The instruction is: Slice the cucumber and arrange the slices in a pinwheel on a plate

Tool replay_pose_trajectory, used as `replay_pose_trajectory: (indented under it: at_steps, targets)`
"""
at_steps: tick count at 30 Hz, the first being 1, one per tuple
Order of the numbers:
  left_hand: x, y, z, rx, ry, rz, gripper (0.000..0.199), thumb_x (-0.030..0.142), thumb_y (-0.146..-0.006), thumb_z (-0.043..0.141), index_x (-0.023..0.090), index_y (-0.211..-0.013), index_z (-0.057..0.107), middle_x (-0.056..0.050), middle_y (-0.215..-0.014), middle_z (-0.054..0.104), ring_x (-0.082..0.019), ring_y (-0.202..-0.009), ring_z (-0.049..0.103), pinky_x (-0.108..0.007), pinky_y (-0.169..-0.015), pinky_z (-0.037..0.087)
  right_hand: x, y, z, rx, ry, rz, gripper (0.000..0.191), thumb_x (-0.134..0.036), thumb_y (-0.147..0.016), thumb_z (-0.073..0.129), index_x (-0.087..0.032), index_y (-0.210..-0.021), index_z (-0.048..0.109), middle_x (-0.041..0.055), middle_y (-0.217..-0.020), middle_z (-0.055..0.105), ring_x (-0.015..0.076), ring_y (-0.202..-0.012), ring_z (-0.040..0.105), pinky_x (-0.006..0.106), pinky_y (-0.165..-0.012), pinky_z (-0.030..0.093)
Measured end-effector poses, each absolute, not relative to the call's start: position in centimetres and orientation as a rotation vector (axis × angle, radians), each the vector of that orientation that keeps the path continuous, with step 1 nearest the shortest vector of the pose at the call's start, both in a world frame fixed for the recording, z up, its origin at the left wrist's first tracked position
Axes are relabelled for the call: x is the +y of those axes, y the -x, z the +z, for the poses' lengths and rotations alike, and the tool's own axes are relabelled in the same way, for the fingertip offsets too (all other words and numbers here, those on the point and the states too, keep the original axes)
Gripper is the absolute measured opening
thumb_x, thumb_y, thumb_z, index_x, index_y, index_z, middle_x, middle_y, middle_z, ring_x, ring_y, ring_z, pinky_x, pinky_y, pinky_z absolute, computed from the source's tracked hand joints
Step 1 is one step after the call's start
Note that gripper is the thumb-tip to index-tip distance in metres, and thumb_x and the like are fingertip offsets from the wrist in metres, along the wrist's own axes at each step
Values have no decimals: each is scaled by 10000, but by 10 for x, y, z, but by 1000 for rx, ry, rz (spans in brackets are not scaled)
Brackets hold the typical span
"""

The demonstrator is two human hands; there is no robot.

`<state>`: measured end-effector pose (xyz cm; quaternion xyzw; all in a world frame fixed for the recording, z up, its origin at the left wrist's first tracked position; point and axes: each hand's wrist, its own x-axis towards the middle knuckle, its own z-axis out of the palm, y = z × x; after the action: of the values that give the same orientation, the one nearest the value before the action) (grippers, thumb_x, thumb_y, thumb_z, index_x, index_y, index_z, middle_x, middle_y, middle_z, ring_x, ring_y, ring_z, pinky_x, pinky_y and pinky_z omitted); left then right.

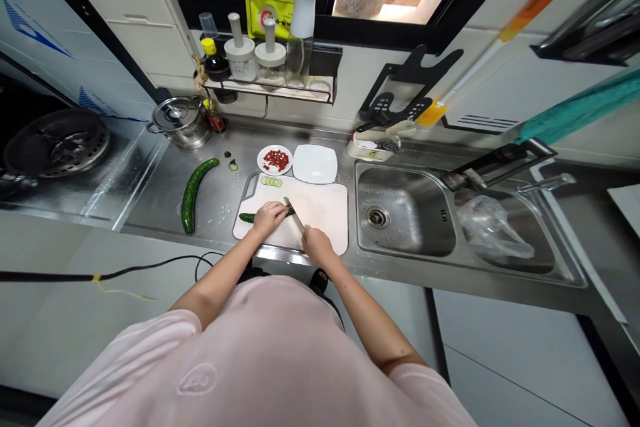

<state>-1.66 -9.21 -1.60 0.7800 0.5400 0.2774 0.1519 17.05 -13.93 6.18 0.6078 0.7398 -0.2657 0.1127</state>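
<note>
On the white cutting board (325,213) lies a cucumber piece (247,217), pressed down by my left hand (270,218), whose fingers are closed over it. My right hand (319,245) grips the handle of a knife (295,215). The blade touches or nearly touches the cucumber's right end, just beside my left fingertips. Several thin cucumber slices (271,181) lie overlapping at the board's upper left. Behind the board stand a plate of chopped red pieces (276,159) and a bare white square plate (315,163).
A whole cucumber (193,197) and small cucumber ends (233,165) lie left of the board. Further left are a lidded pot (181,121) and a black pan (57,140). A double sink (406,212) with a plastic bag (493,230) is at right; a seasoning rack (275,89) hangs behind.
</note>
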Motion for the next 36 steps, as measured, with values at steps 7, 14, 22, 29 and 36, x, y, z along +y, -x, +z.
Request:
replay_pose_trajectory:
  at_steps: [7,14,22,29,36]
  targets:
    - [-92,15,-15,1549,-2231,816,198,315,-891,506,245,-919,689,-32,-923,664,-154,-883,570,-298,-816,451,-145,-176,62,2176,-1770,-769,227,-150,-909,354,-139,-1042,537,136,-944,660,221,-865,631,266,-672,388]
    - [-92,15,-15,1552,-2248,803,211,328,-894,500,242,-915,692,-40,-901,658,-156,-872,576,-298,-797,457,-135,-167,54,2198,-1776,-751,244,-151,-911,343,-133,-1045,546,139,-944,663,231,-874,634,281,-687,407]
    - [-92,15,-16,1561,-2234,817,206,323,-892,507,238,-913,693,-36,-906,664,-153,-887,578,-292,-809,456,-124,-157,48,2221,-1792,-745,264,-148,-912,321,-129,-1055,542,141,-943,661,227,-879,633,282,-696,418]
    - [-92,16,-17,1547,-2240,819,210,326,-893,503,241,-927,692,-35,-922,670,-159,-899,579,-300,-821,458,-138,-167,54,2179,-1778,-742,243,-157,-909,345,-130,-1038,549,138,-951,659,221,-881,631,269,-698,410]
    - [-92,16,-17,1551,-2232,810,198,305,-890,507,236,-918,691,-30,-943,673,-161,-906,581,-305,-837,458,-143,-171,52,2186,-1761,-734,234,-165,-902,359,-127,-1031,550,141,-945,661,229,-872,633,277,-690,413]
